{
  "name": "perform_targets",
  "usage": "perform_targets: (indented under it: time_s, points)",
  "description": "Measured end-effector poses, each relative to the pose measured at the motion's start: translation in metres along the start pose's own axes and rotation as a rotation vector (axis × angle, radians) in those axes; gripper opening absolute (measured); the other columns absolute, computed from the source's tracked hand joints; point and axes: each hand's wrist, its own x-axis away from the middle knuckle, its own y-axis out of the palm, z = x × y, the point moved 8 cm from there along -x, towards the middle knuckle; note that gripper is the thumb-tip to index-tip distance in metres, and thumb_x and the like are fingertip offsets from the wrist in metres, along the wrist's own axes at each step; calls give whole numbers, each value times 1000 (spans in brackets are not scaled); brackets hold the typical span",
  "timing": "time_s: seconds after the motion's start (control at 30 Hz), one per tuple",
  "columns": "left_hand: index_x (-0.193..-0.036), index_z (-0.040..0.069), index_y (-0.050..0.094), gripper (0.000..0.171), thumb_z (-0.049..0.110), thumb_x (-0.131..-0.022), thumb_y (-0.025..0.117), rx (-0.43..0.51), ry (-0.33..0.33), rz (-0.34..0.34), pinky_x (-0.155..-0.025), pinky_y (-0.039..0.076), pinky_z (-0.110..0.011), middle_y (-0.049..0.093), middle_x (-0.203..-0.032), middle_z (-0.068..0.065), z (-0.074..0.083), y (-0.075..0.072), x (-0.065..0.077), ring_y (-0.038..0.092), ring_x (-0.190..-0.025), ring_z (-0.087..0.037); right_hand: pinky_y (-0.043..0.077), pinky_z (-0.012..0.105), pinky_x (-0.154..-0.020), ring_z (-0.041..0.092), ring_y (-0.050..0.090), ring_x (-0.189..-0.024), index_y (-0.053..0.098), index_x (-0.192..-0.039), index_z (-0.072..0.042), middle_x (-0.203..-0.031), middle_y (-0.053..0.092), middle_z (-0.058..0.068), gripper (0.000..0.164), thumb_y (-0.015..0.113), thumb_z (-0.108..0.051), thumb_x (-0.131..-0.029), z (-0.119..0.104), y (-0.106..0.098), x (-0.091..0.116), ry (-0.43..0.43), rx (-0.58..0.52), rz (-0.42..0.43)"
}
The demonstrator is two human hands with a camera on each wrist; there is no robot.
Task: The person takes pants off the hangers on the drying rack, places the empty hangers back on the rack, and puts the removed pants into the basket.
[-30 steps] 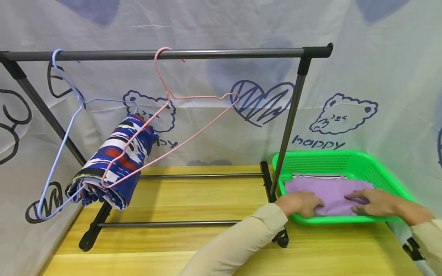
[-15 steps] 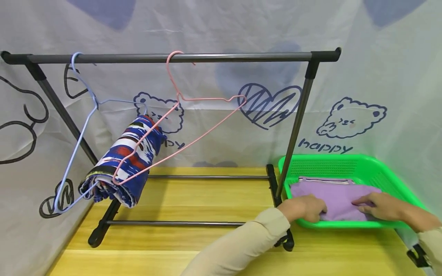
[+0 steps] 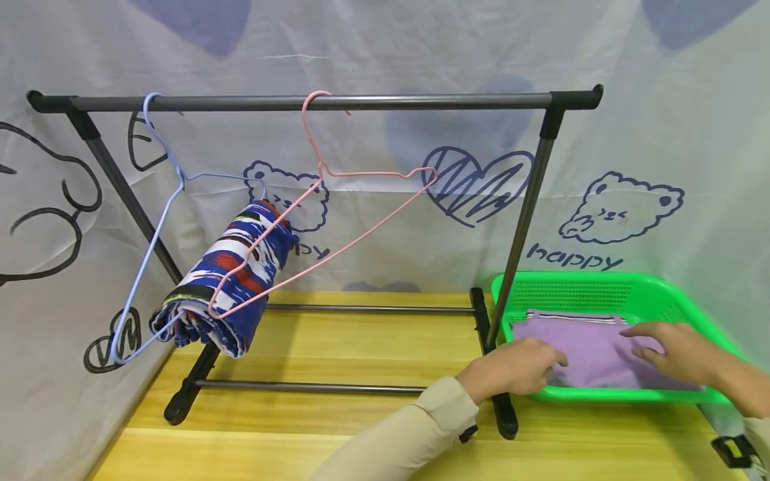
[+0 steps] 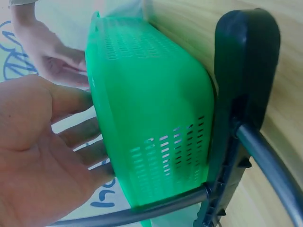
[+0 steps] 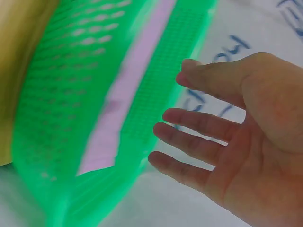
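A purple folded cloth [image 3: 589, 354] with a striped band along its far edge lies in a green plastic basket [image 3: 565, 290] at the right. Over the basket's near left corner hovers my left hand [image 3: 511, 367], its fingers relaxed and slightly bent. My right hand [image 3: 680, 351] is above the cloth's right side, holding nothing. Its fingers spread apart in the right wrist view, where the hand [image 5: 251, 127] is clear of the basket rim. In the left wrist view the left palm [image 4: 42, 151] shows nothing in it, with the fingertips near the rim.
A dark metal rack [image 3: 421, 102] stands left of the basket, its right foot [image 3: 502, 407] close to it. A blue hanger [image 3: 150, 247] carries a rolled striped cloth [image 3: 234, 274]. Beside it hangs a bare pink hanger [image 3: 361, 234]. A patterned curtain [image 3: 385, 254] backs the table [image 3: 361, 347].
Both hands have come up off the purple cloth, the left drawing back a little to the left. The cloth's right part shows more. The head view has shifted, so the scene sits further right.
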Motion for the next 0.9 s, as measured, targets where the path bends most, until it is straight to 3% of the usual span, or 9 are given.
perform_targets:
  time_s: [0.13,0.33,0.7,0.8,0.9]
  points:
    - [-138,20,66,35,13,-106,53,-60,75,110,-103,39,-13,66,-132,12,1,-8,16,60,-119,1,52,66,-80,52,66,-97,74,-108,5,-104,73,24,34,83,3,-76,-18,-21,-7,-69,44,138]
    - [-136,19,67,34,12,-106,53,-91,88,222,-111,35,-18,64,-137,8,-8,-22,45,55,-129,-3,52,64,-81,48,67,-98,72,-114,5,-107,73,22,40,84,1,-76,-42,-43,-14,-106,69,238]
    - [-138,14,65,32,17,-108,54,-5,0,438,-107,43,-24,60,-143,-4,-29,-54,113,57,-129,-16,49,63,-83,47,65,-106,66,-128,-2,-117,70,22,50,82,-2,-80,-87,-78,-31,-101,40,368]
    - [-137,15,65,32,17,-107,57,-8,-21,528,-108,43,-27,59,-144,-4,-34,-64,134,56,-130,-18,51,63,-81,46,67,-102,65,-132,-5,-122,69,22,52,81,-2,-83,-103,-85,-36,-100,7,398]
    - [-137,15,65,33,15,-105,60,42,-22,660,-109,43,-30,61,-141,-4,-39,-81,157,57,-130,-19,53,61,-79,42,70,-93,64,-136,-7,-127,67,21,57,82,-2,-82,-122,-95,-43,-114,-7,436]
